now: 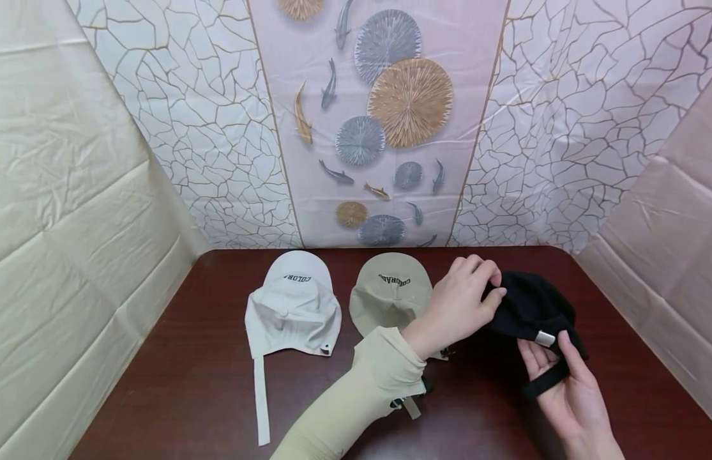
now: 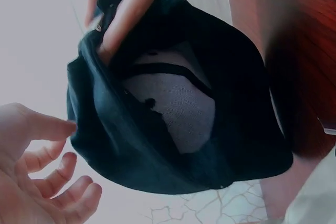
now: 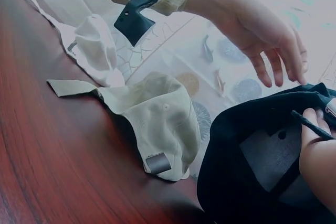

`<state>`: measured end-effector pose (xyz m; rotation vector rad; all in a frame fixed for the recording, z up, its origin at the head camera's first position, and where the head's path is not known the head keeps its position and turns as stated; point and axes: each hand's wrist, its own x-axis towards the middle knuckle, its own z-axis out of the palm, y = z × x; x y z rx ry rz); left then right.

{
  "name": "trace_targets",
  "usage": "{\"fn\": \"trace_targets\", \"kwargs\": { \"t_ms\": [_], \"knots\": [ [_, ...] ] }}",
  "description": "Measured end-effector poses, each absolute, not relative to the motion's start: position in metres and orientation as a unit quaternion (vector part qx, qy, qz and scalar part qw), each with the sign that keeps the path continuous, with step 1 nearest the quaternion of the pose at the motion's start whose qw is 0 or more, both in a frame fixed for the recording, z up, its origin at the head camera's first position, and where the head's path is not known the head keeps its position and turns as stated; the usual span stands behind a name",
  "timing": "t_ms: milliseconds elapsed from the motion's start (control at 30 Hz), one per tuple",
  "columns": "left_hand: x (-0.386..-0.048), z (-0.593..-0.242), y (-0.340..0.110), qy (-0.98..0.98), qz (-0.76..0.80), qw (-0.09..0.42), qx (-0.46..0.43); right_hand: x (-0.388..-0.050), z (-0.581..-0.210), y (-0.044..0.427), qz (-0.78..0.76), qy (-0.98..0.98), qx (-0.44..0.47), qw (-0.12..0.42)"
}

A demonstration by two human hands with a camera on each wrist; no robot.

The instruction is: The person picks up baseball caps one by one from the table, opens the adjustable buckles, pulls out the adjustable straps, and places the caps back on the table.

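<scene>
A black cap (image 1: pixel 528 300) with a metal strap buckle (image 1: pixel 545 338) is held above the right side of the table. My right hand (image 1: pixel 576 396) grips its back edge by the buckle, thumb outside and fingers inside the opening. The loose black strap end (image 1: pixel 546 378) crosses that hand. At the cap's other side is my left hand (image 1: pixel 456 303); in the left wrist view a fingertip touches the cloth (image 2: pixel 105 140) while the other fingers are loosely bent. The cap's hollow faces the left wrist camera, showing a grey lining (image 2: pixel 168 98).
On the dark red table (image 1: pixel 183 358) lie a white cap (image 1: pixel 295 313) at left, its strap (image 1: pixel 262 399) hanging toward the near edge, and a beige cap (image 1: pixel 387 281) in the middle, partly behind my left forearm. Cloth walls (image 1: pixel 218 128) stand behind and beside the table.
</scene>
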<state>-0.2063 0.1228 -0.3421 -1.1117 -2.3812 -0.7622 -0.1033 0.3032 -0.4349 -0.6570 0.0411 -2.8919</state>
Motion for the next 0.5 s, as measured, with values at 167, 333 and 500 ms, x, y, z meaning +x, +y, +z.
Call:
{"fn": "trace_targets", "kwargs": {
  "t_ms": [167,333,500],
  "knots": [
    [-0.192,-0.336,0.129,-0.849,-0.264,0.170,-0.426,-0.104,-0.434,0.302,-0.970,0.010,-0.224,0.094],
    [-0.175,-0.342,0.138,-0.856,-0.198,0.166,-0.448,-0.104,-0.432,0.300,-0.973,0.032,-0.214,0.081],
    [-0.165,-0.354,0.147,-0.869,-0.133,0.216,-0.425,-0.102,-0.431,0.296,-0.976,0.053,-0.200,0.070]
  ]
}}
